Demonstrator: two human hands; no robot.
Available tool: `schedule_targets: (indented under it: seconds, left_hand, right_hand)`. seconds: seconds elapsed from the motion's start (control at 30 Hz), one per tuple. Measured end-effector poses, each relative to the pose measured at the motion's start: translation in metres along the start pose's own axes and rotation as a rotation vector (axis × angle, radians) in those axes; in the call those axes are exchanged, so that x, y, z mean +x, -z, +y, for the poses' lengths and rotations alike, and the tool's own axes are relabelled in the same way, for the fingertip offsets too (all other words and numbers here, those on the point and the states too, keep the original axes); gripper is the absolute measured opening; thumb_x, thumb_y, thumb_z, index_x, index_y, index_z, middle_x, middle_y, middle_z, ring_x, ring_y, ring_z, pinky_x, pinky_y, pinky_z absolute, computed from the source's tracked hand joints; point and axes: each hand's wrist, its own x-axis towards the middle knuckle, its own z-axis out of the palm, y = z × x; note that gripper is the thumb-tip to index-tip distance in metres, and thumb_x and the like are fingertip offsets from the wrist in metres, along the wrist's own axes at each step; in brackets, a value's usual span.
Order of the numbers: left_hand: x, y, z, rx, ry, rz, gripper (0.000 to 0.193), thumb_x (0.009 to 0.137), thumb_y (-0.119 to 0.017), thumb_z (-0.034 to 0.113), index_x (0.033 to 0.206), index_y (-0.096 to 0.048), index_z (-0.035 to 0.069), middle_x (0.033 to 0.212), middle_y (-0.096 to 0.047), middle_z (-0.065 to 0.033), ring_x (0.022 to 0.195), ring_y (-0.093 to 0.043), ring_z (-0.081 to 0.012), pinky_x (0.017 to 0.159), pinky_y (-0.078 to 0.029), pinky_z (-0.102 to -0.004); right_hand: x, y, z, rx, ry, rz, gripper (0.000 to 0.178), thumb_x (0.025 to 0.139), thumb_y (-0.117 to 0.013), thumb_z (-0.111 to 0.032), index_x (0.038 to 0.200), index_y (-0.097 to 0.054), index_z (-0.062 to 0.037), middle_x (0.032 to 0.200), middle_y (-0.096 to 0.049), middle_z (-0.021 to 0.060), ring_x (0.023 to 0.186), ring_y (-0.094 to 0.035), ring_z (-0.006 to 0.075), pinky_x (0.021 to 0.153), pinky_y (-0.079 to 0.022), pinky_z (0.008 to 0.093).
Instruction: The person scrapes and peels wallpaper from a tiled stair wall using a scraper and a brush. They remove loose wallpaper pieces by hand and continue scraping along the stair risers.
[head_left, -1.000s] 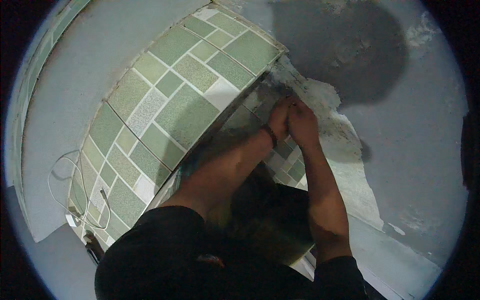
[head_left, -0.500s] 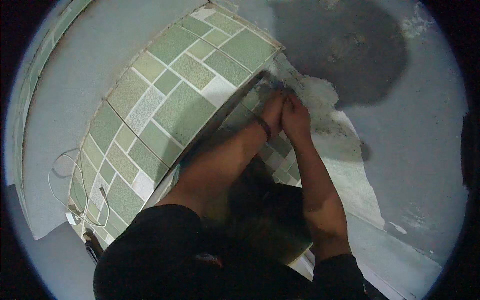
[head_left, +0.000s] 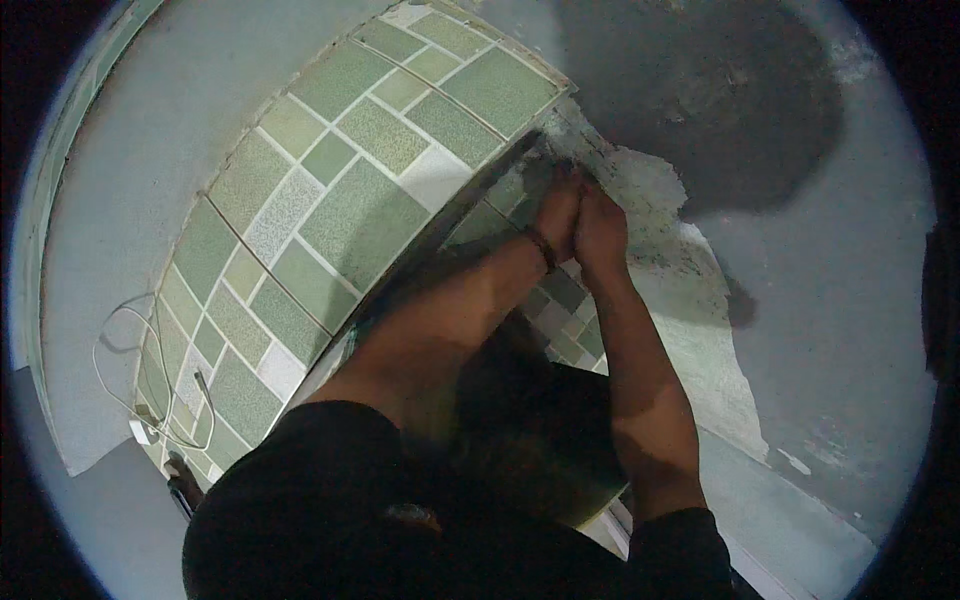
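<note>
Beside the shaded edge of the green tiled surface, the left hand point(head_left: 558, 215) and the right hand point(head_left: 602, 222) meet, thumb sides together, fingers curled inward; the fingertips sink into shadow, so I cannot tell whether either is clenched, loose or grasping something. Just beyond the fingers lies a dark corner, where the tiled surface point(head_left: 365, 215) meets a rough peeled patch point(head_left: 650, 190). One dark bracelet point(head_left: 541, 248) circles the left wrist.

Left of the hands, the tiled surface's edge slants from upper right to lower left, close along the left forearm. On the right, the peeled patch leaves some room between the right hand and the grey wall point(head_left: 820, 330). Between the forearms, smaller tiles point(head_left: 560, 310) show in the gap.

Counted outward: two hands, two black sleeves point(head_left: 290, 480), one white cable point(head_left: 207, 415), looped at the far left, with one white plug point(head_left: 143, 432), and one dark object point(head_left: 183, 490) below it, too blurred to name
</note>
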Motion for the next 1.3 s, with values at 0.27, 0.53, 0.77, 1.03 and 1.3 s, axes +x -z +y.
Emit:
schedule_targets:
  seconds: [0.27, 0.53, 0.77, 1.03, 1.3]
  left_hand:
    - [0.024, 0.016, -0.003, -0.091, -0.007, -0.134, 0.028, 0.099, -0.051, 0.037, 0.105, -0.06, 0.012, 0.101, -0.063, -0.0052, 0.093, -0.061, -0.0203, 0.085, -0.051, -0.0376]
    - [0.02, 0.019, -0.001, -0.08, -0.068, -0.098, 0.025, 0.098, -0.053, 0.037, 0.104, -0.061, 0.014, 0.099, -0.063, -0.0035, 0.093, -0.061, -0.0183, 0.085, -0.051, -0.0364]
    - [0.01, 0.019, 0.008, -0.079, 0.001, -0.177, 0.035, 0.099, -0.053, 0.045, 0.112, -0.059, 0.013, 0.107, -0.063, -0.0062, 0.098, -0.061, -0.0188, 0.089, -0.051, -0.0366]
    - [0.014, 0.022, 0.014, 0.021, -0.066, -0.174, 0.027, 0.099, -0.052, 0.036, 0.107, -0.061, 0.011, 0.104, -0.063, -0.0048, 0.098, -0.059, -0.0153, 0.086, -0.049, -0.0337]
    - [0.0, 0.008, 0.018, 0.022, -0.118, -0.061, 0.024, 0.1, -0.05, 0.033, 0.099, -0.06, 0.011, 0.093, -0.06, -0.001, 0.085, -0.057, -0.0138, 0.077, -0.051, -0.0339]
  right_hand:
    - [0.008, -0.004, -0.01, -0.012, 0.01, 0.044, 0.043, 0.096, -0.041, -0.031, 0.125, -0.064, -0.0073, 0.122, -0.062, 0.0252, 0.115, -0.058, 0.0441, 0.1, -0.045, 0.048]
    - [0.001, -0.008, -0.02, 0.045, 0.013, 0.053, 0.045, 0.097, -0.04, -0.029, 0.129, -0.061, -0.0053, 0.127, -0.061, 0.0226, 0.117, -0.058, 0.0407, 0.102, -0.043, 0.0455]
    - [-0.005, -0.006, -0.032, -0.075, 0.06, 0.026, 0.047, 0.098, -0.037, -0.027, 0.131, -0.058, 0.0003, 0.129, -0.061, 0.0229, 0.12, -0.058, 0.0351, 0.104, -0.042, 0.0397]
    - [-0.009, -0.005, -0.042, 0.128, 0.046, 0.081, 0.046, 0.096, -0.039, -0.027, 0.131, -0.059, -0.0045, 0.127, -0.06, 0.0267, 0.119, -0.056, 0.0432, 0.104, -0.042, 0.0471]
    - [-0.004, -0.009, -0.035, 0.114, 0.01, 0.086, 0.046, 0.097, -0.038, -0.031, 0.128, -0.061, -0.0046, 0.124, -0.061, 0.0267, 0.116, -0.056, 0.0454, 0.102, -0.043, 0.049]
